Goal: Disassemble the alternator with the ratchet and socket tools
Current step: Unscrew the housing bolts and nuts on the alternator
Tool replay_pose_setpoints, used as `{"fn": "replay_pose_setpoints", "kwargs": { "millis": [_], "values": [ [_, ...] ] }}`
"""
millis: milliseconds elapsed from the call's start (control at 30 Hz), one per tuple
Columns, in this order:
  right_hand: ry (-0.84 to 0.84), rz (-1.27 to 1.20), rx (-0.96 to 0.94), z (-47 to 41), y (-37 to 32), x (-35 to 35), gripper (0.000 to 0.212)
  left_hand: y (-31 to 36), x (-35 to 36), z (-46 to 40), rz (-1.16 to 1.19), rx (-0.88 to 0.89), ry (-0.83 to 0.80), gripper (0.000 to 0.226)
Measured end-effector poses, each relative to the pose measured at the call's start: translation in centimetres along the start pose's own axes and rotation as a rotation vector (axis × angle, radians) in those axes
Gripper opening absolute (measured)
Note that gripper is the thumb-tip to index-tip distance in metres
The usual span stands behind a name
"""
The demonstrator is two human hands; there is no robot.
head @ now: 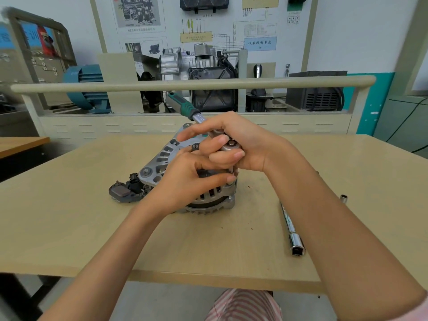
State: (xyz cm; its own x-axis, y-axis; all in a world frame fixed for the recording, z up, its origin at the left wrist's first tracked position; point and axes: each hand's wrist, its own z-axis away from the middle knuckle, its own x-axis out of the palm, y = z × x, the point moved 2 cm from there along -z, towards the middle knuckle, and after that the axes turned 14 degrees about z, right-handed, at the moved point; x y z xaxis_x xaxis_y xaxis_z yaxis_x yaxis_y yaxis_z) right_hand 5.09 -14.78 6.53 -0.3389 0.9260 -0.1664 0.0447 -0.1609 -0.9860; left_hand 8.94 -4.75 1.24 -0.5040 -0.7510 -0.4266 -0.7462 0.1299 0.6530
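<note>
The alternator (185,181) sits near the middle of the bench (69,228), well back from its near edge, resting on its round body with the finned aluminium housing tilted up toward the far edge. It looks like a dense lump of cast metal: heavy, rigid, unlikely to slide by itself, though liable to rock on its curved underside when torque is applied.

The left hand (185,179) curls over the housing, fingers hooked on the near rim, bracing it. The right hand (234,144) wraps its fingers around the head of the ratchet (196,117), whose green handle angles away toward the far edge; whatever socket is fitted is hidden under the fingers.

The best purchase seems to be the ribbed housing and mounting ears, which are stiff and offer edges to hook. The black regulator module (126,192) lying just left of the alternator looks plastic and more fragile, a poor place to press.

An extension bar (290,228) lies toward the right side of the bench, with a small socket (344,197) beyond it.
</note>
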Motion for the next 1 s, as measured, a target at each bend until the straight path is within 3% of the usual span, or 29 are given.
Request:
{"fn": "replay_pose_setpoints", "kwargs": {
  "millis": [133, 300, 367, 700, 833, 1000],
  "values": [
    [0.27, -0.087, -0.118, 0.3, 0.7, 0.5, 0.022, 0.0, 0.1, 0.1, -0.023, 0.017, 0.026, 0.011],
    [0.961, -0.46, -0.471, 0.6, 2.2, 2.4, 0.021, -0.1, 0.3, 0.2, -0.099, 0.022, 0.049, 0.011],
    [1.099, -0.554, -0.569, 0.6, 2.6, 3.2, 0.02, 0.1, 0.2, 0.3, -0.087, 0.011, 0.066, 0.024],
    [0.977, -0.405, -0.422, 0.4, 2.0, 2.1, 0.023, 0.1, 0.3, 0.1, -0.132, 0.017, 0.027, 0.003],
    [0.914, -0.361, -0.339, 0.5, 1.7, 1.9, 0.03, 0.2, 0.3, 0.1, -0.152, 0.025, 0.021, 0.03],
    [0.57, -0.252, -0.158, 0.3, 1.2, 0.6, 0.025, -0.1, 0.3, 0.1, -0.091, -0.029, 0.024, 0.013]
  ]
}}
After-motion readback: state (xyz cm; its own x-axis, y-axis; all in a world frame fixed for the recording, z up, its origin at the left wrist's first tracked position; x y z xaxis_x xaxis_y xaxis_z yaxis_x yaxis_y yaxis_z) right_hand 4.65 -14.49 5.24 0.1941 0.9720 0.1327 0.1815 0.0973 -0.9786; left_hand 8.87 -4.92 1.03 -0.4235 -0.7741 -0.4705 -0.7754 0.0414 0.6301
